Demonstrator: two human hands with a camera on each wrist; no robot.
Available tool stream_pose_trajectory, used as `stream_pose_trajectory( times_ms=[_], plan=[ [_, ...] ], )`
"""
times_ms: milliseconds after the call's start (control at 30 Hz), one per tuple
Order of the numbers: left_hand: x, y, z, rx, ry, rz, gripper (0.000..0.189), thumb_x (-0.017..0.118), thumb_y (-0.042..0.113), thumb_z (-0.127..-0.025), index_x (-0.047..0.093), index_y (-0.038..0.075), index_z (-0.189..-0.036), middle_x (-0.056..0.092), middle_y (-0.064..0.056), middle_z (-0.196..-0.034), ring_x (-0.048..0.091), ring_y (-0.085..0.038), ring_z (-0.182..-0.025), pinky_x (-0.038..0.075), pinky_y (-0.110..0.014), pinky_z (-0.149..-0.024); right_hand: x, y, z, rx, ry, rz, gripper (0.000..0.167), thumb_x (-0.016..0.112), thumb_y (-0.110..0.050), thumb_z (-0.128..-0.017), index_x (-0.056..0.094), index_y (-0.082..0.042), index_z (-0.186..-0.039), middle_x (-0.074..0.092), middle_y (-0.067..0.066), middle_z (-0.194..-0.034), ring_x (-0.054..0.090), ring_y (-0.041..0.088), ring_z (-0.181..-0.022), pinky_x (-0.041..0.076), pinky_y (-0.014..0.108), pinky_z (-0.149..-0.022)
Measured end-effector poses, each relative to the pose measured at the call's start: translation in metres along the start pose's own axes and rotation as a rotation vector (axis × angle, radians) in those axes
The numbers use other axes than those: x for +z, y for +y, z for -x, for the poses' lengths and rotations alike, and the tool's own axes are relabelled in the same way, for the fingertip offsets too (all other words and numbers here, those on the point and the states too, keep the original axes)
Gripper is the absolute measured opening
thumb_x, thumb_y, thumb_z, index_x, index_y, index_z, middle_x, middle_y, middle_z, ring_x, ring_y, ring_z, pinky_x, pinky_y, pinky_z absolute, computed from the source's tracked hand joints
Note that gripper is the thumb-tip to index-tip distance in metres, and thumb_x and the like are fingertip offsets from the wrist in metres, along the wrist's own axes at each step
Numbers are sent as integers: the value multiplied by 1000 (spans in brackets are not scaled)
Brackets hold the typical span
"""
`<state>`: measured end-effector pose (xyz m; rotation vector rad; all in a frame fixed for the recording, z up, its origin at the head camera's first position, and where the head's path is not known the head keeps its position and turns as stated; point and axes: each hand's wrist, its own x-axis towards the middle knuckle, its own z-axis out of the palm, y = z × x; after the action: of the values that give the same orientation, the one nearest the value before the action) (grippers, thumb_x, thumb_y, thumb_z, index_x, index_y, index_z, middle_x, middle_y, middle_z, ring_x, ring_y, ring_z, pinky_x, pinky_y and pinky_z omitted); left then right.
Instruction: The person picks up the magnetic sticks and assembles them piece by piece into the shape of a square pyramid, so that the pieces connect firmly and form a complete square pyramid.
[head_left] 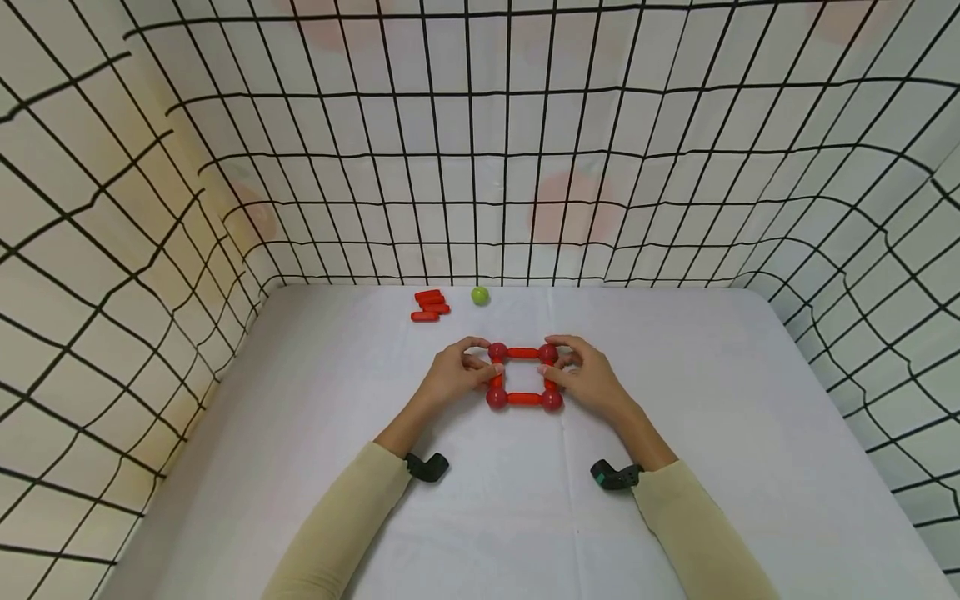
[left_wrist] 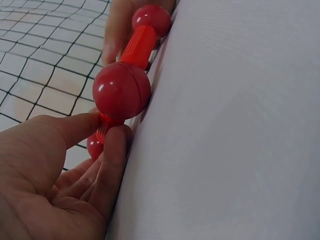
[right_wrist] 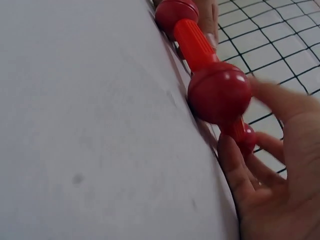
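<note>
A square frame (head_left: 525, 399) of dark red balls joined by orange-red rods lies flat on the white table, one ball at each corner. My left hand (head_left: 459, 368) pinches its left rod between thumb and fingers, with a fingertip up by the far left ball (head_left: 498, 352). On the opposite side, my right hand (head_left: 588, 375) grips the right rod, its index finger reaching the far right ball (head_left: 548, 354). The near left ball (left_wrist: 121, 91) stands out large in the left wrist view. In the right wrist view the near right ball (right_wrist: 220, 92) partly hides the gripped rod.
Several loose red rods (head_left: 430, 305) lie together at the back of the white table (head_left: 480, 517). A small green ball (head_left: 480, 295) sits just right of them. Black netting (head_left: 487, 154) rises along the back and both sides.
</note>
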<state>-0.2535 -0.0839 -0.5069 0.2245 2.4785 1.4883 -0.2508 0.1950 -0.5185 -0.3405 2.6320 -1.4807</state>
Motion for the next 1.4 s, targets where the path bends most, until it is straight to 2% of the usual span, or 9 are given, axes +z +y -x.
stream_pose_trajectory(
  times_ms=[133, 233, 367, 533, 700, 933, 1067, 1200, 1400],
  plan=[
    [1, 0, 1, -5, 17, -14, 56, 78, 43, -91, 59, 19, -137, 78, 2, -98, 73, -15, -78, 57, -30, -76, -8, 1, 8, -37, -120, -34, 85, 89, -37, -81, 45, -25, -153, 56, 9, -135, 63, 27, -105, 59, 35, -88],
    [2, 0, 2, -8, 33, -17, 55, 78, 43, -91, 59, 19, -137, 78, 2, -97, 73, -16, -76, 56, -30, -74, -11, -3, 13, -74, -178, 0, 98, 94, -38, -74, 40, -27, -155, 44, 5, -150, 61, 29, -112, 59, 41, -95],
    [1, 0, 1, 4, 59, -28, 55, 78, 44, -91, 60, 19, -137, 77, 2, -98, 72, -16, -79, 58, -31, -74, -11, -9, 14, -88, -191, 72, 101, 95, -42, -71, 39, -34, -155, 37, -1, -159, 57, 31, -119, 57, 45, -96],
    [-6, -3, -1, 33, 71, -37, 55, 77, 45, -91, 62, 18, -137, 75, 1, -106, 72, -13, -88, 61, -30, -77, -8, -6, 14, -63, -165, 80, 98, 93, -45, -72, 40, -37, -154, 39, -3, -159, 56, 30, -118, 58, 42, -92],
    [-26, -12, -3, 82, 88, -69, 49, 75, 43, -94, 65, 16, -134, 73, 1, -110, 73, -16, -95, 62, -32, -82, -3, 0, 14, -75, -162, 54, 99, 93, -45, -72, 40, -35, -155, 40, -1, -159, 55, 29, -115, 58, 36, -87],
    [-67, -27, -6, 109, 198, -134, 42, 77, 35, -93, 69, 16, -129, 70, -2, -123, 68, -25, -113, 59, -41, -98, 1, -3, 13, -83, -162, 73, 98, 94, -44, -71, 41, -35, -154, 43, -1, -156, 55, 28, -111, 56, 34, -84],
    [-87, -32, -10, 145, 237, -187, 37, 78, 30, -93, 70, 15, -126, 67, -2, -129, 62, -25, -121, 55, -44, -105, 2, -4, 10, -73, -162, 107, 99, 93, -48, -71, 41, -36, -154, 42, -1, -156, 54, 26, -109, 56, 32, -82],
    [-101, -34, -18, 182, 270, -269, 33, 78, 25, -93, 72, 16, -124, 64, -5, -134, 55, -28, -128, 50, -49, -108, 1, -4, 7, -74, -160, 116, 100, 93, -51, -70, 40, -36, -154, 42, -2, -156, 51, 26, -107, 54, 34, -81],
    [-112, -39, -29, 162, 291, -315, 38, 77, 18, -94, 68, 12, -130, 61, -10, -142, 53, -33, -134, 47, -50, -113, 2, -3, 3, -113, -153, 110, 100, 94, -48, -70, 42, -34, -154, 43, -1, -155, 49, 25, -111, 52, 35, -81]
  ],
)
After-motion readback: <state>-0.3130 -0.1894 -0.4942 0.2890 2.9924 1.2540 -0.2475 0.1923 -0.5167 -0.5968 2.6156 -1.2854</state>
